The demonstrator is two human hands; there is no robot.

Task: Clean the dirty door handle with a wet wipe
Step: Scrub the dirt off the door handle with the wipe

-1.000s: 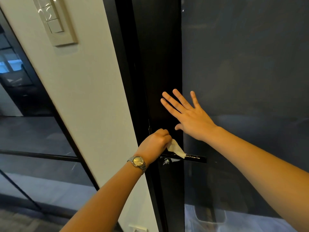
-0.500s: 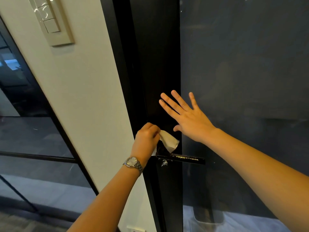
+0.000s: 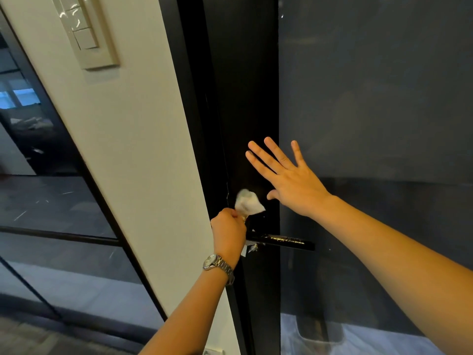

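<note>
A black lever door handle (image 3: pixel 284 241) sticks out to the right from the black door frame (image 3: pixel 245 98). My left hand (image 3: pixel 228 234), with a watch on its wrist, grips a crumpled white wet wipe (image 3: pixel 247 204) at the handle's inner end; the wipe pokes up above the fist. The base of the handle is hidden behind that fist. My right hand (image 3: pixel 286 179) lies flat with spread fingers against the door just above the handle.
The dark glass door panel (image 3: pixel 371 111) fills the right side. A cream wall strip (image 3: pixel 133 149) with a switch plate (image 3: pixel 84 32) stands to the left of the frame. Further left is a glass partition (image 3: pixel 38 201) with black bars.
My left hand has dropped from above the handle down onto its inner end, and the wipe now sticks up above the fist. My right hand has stayed flat on the door.
</note>
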